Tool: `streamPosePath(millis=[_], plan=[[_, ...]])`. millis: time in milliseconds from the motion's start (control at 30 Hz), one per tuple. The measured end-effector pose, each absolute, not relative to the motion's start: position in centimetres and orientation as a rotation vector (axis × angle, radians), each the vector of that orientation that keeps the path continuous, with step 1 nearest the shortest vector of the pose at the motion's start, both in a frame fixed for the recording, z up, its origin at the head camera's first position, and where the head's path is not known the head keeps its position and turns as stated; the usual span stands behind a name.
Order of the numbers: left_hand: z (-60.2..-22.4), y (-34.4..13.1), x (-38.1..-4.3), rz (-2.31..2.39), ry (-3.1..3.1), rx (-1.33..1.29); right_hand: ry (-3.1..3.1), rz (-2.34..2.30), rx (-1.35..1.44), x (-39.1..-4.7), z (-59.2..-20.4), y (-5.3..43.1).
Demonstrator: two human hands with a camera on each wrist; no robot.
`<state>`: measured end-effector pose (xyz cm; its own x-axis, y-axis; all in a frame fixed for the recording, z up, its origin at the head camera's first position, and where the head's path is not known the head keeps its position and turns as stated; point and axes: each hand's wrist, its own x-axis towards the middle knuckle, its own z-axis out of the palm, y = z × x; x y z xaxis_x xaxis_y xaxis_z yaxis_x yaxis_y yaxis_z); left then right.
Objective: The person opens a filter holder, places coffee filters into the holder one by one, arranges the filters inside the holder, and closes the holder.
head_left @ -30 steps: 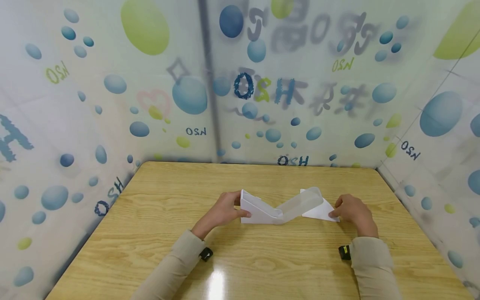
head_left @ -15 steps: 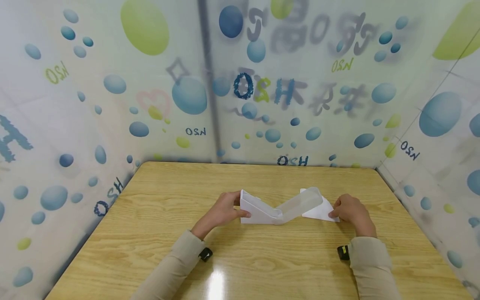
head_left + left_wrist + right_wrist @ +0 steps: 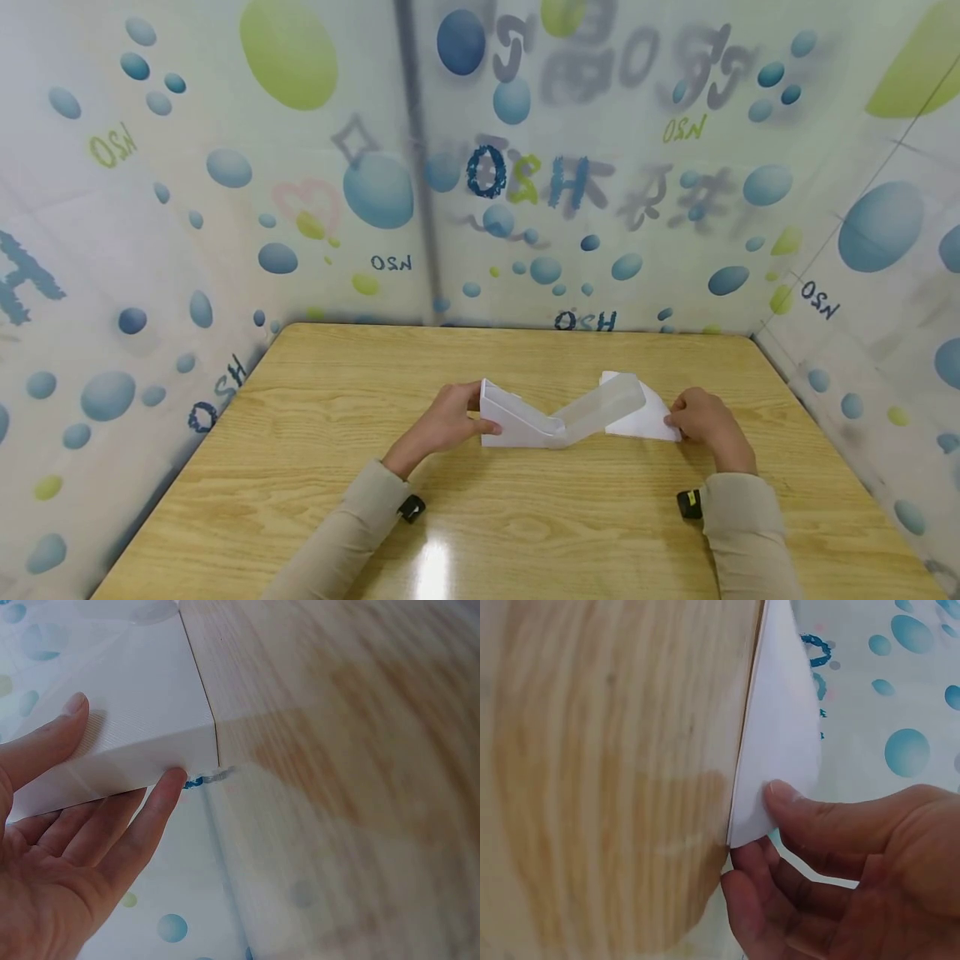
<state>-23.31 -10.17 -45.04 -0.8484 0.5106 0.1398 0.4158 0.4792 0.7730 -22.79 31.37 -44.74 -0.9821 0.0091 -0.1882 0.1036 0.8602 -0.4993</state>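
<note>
A white box with a sloping top edge stands on the table, its translucent lid swung out to the right. My left hand grips the box at its tall left end; in the left wrist view, the thumb lies on one ribbed face and the fingers on the end wall. Right of the lid and partly behind it is a white fan-shaped paper. Its lower right corner is pinched between thumb and fingers of my right hand, also seen in the right wrist view on the paper. The box's inside is mostly hidden.
The wooden table runs back to a wall covering printed with blue and green drops, which also rises at both sides. A small black device sits at the left cuff, another black device at the right.
The paper's visible face has turned and risen a little, its top edge now higher behind the lid. My right fingertips have shifted slightly up and right. The left hand and box stay put.
</note>
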Motion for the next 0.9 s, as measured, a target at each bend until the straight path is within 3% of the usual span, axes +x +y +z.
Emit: streamPosePath(millis=[900], plan=[[-45.19,-10.21,-23.37,1.315,2.604,0.832,2.944,-0.876,0.152,-22.81,-43.77,32.15]])
